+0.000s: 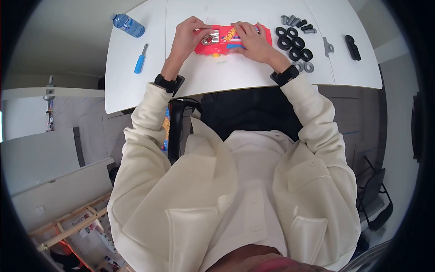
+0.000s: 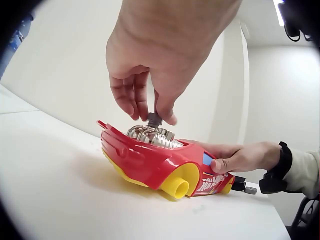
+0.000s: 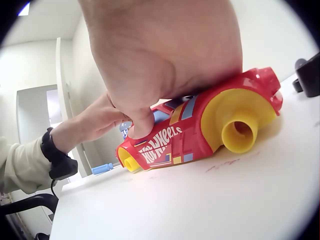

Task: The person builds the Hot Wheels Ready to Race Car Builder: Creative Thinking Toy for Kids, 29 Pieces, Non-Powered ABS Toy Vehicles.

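A red toy car (image 2: 142, 161) with yellow wheel hubs and a Hot Wheels label sits on the white table, no wheels on the hubs that show. Its silver engine (image 2: 145, 134) is set into the body at one end. My left hand (image 1: 185, 40) is above that engine, thumb and fingertips pinching a dark grey plastic bolt (image 2: 154, 119) upright on top of it. The bolt's lower part is hidden. My right hand (image 1: 254, 44) grips the car's body from above, its thumb (image 3: 142, 125) against the lettered side.
On the right of the table (image 1: 190, 84) lie several loose bolts (image 1: 297, 21), black tyres (image 1: 284, 43), grey rings (image 1: 308, 67), a grey wrench-like piece (image 1: 327, 47) and a black part (image 1: 352, 47). At left are a blue screwdriver (image 1: 139, 63) and a water bottle (image 1: 129, 26).
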The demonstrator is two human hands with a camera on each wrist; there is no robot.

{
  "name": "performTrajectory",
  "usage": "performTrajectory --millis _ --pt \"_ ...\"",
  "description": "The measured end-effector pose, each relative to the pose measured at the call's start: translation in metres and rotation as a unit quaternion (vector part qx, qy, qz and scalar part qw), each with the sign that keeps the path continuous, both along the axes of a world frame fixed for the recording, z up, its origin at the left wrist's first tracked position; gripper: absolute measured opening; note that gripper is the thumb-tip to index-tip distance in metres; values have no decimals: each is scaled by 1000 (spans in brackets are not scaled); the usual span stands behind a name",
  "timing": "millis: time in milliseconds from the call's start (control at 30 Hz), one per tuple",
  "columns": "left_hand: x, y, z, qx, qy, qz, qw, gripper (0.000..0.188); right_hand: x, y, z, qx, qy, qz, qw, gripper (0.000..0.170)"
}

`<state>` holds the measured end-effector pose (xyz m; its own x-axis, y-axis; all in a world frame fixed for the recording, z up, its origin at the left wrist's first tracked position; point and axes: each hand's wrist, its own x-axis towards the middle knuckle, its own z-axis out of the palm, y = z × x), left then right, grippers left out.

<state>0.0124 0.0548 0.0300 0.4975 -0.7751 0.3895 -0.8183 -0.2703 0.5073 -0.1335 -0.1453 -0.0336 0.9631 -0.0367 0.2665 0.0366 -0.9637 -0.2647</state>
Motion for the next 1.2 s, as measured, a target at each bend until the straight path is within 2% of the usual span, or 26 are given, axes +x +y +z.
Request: performTrajectory --millis 67,133,267,333,367,433,467,533,567,633,667,700,733,767,833,900,1200 --pt "6 1 -2 20 1 17 1000 20 0 0 -5 -11 -18 -4 1000 90" --pt "14 0 -2 -10 -149 -98 984 20 1 0 -6 -14 -15 -7 1000 89" --pt "0 -5 32 -30 -123 -169 977 25 0 0 -7 -15 -21 -10 1000 88" --pt "-6 -4 26 27 -180 47 982 28 0 0 -9 -13 -32 -7 999 88" --pt "-2 -4 20 28 -180 47 982 28 0 0 -9 -13 -43 -4 999 88" --pt "8 -7 8 179 -100 102 973 28 0 0 -9 -13 -43 -1 999 87" --pt "11 -5 5 180 -99 102 973 28 0 0 -9 -13 -44 0 999 87" --pt "16 -5 1 91 -194 -49 976 16 0 -1 -8 -11 -36 0 999 88" --pt "4 -9 15 91 -193 -54 975 16 0 -1 -9 -11 -30 -1 999 88" --pt "-17 -13 39 24 -387 -79 919 12 0 0 -10 -8 -33 -3 999 88" --pt "-11 -14 28 22 -386 -80 919 12 1 0 -10 -7 -41 -3 999 87" --pt "2 -14 11 7 -230 -39 972 14 1 0 -10 -8 -40 -4 999 87" --pt "4 -14 10 -6 -68 3 998 21 0 0 -9 -9 -41 0 999 87" --pt "5 -10 8 -8 -66 2 998 21 0 -1 -9 -10 -40 3 999 87" --pt "1 -10 5 132 -71 97 984 15 3 1 -9 -9 -34 2 999 88" --pt "7 -11 -1 60 -57 0 997 18 2 -1 -11 -9 -31 1 999 89" --pt "-3 -23 8 110 -68 25 991 14 4 0 -6 4 -4 1 1000 88"
